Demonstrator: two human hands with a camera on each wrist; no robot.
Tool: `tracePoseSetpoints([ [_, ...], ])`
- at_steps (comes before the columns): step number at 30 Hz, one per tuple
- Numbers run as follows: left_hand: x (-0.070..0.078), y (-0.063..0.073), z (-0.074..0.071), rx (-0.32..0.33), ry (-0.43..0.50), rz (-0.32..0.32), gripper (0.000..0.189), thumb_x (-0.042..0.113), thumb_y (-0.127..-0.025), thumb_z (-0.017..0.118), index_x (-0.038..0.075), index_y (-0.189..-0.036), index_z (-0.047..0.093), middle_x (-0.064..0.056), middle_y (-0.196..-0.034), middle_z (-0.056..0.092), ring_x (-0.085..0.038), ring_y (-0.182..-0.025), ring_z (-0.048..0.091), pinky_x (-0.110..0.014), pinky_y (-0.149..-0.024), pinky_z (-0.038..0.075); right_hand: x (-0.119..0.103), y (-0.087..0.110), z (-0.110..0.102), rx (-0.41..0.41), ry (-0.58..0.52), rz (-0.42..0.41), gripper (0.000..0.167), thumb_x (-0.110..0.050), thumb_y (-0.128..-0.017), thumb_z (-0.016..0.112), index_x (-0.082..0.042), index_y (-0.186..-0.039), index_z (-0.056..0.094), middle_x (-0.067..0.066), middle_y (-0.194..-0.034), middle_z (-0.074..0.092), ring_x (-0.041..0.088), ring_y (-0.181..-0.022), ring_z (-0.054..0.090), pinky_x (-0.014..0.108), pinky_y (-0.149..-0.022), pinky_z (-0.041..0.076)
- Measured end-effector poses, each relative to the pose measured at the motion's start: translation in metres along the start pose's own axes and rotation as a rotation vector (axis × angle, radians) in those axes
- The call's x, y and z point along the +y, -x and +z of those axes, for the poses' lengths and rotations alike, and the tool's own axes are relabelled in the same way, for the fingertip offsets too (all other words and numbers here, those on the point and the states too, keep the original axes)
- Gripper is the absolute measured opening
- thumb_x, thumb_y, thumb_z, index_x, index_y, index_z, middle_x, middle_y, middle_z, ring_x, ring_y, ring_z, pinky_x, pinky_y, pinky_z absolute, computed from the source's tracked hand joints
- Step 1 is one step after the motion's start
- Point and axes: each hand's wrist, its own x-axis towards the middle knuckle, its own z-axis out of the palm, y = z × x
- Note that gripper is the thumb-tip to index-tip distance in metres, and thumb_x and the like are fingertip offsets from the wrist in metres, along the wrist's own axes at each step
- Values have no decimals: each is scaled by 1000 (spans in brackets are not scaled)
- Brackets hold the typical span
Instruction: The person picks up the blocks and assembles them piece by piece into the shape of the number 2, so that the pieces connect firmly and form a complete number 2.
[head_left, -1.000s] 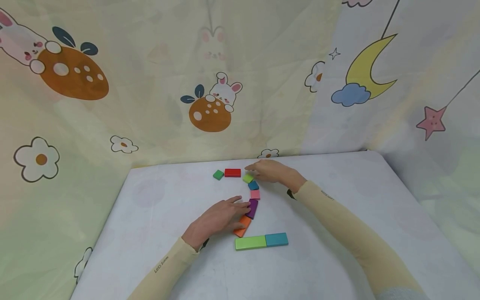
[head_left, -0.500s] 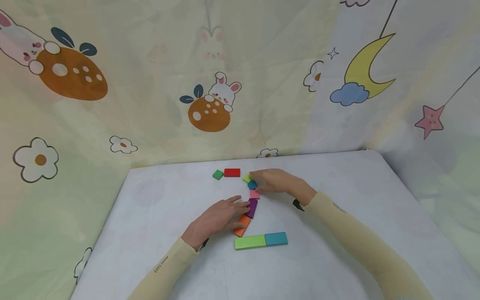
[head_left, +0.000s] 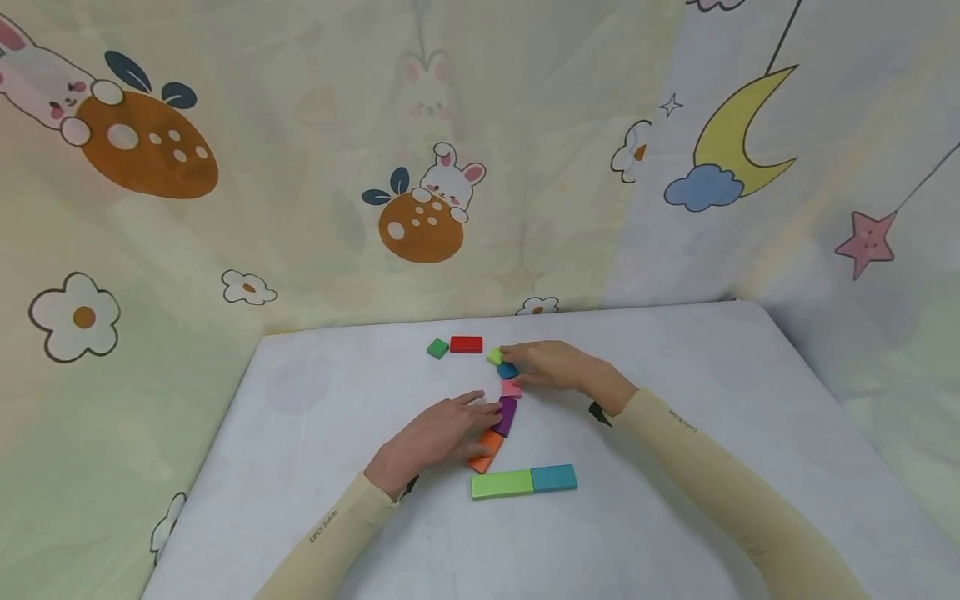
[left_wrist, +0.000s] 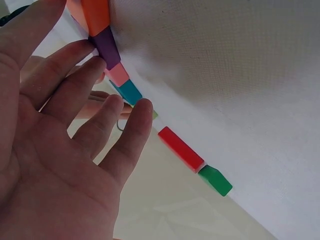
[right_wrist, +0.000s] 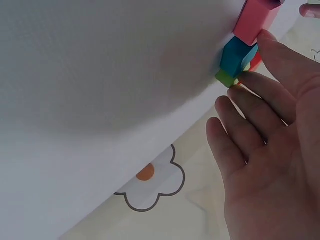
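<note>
A curved row of small blocks runs up the middle of the head view: orange block [head_left: 491, 447], purple block [head_left: 509, 414], pink block [head_left: 510, 389], blue block [head_left: 507, 372] and light green block [head_left: 494, 356]. My left hand [head_left: 435, 435] lies along the near end, its spread fingers touching the purple block and its thumb over the orange one. At the far end is my right hand [head_left: 566, 367], fingers nearly straight. In the right wrist view its thumb meets the pink block [right_wrist: 255, 22], and its index fingertip is right by the light green block [right_wrist: 226, 78].
Left of the row's far end lie a red block [head_left: 467, 344] and a green block [head_left: 437, 348]. Nearer stand a long lime block [head_left: 501, 485] and a teal block [head_left: 555, 478], end to end. A printed cloth [head_left: 300, 208] rises behind the white table [head_left: 315, 392].
My right hand has drawn back to the right and closer, from above the light green block to the side of the row. The left hand has stayed in place.
</note>
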Motion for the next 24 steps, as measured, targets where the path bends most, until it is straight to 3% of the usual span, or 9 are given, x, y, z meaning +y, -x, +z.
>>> tracePoseSetpoints([
  [13, 0, -5, -3, 18, -38, 23, 57, 43, -92, 71, 22, -143, 58, 5, -146, 58, -24, -147, 40, -44, -113, 45, -2, 1, 0, -2, 14, 10, 59, -34, -96, 69, -12, -148, 52, 6, -155, 48, 26, -144, 46, 44, -113, 44],
  [15, -1, -7, -4, 24, -10, 25, 55, 45, -94, 69, 23, -143, 58, 6, -145, 59, -23, -147, 41, -44, -113, 45, -2, 1, 2, -2, 20, 16, 60, -36, -95, 69, -13, -148, 51, 5, -155, 48, 25, -144, 46, 44, -113, 45],
  [20, -15, -13, -16, 126, 110, -11, 54, 43, -97, 65, 27, -147, 54, 7, -146, 58, -20, -145, 43, -47, -113, 45, -2, 1, 5, -8, 11, 31, 60, -37, -95, 68, -16, -149, 50, 3, -155, 48, 24, -143, 47, 43, -112, 45],
  [24, -38, -26, -36, 258, 69, -45, 55, 38, -96, 68, 23, -147, 54, 4, -146, 58, -22, -143, 47, -49, -113, 44, -3, 0, 4, -1, 22, 30, 57, -34, -96, 68, -15, -147, 53, 3, -155, 49, 23, -141, 49, 43, -112, 46],
])
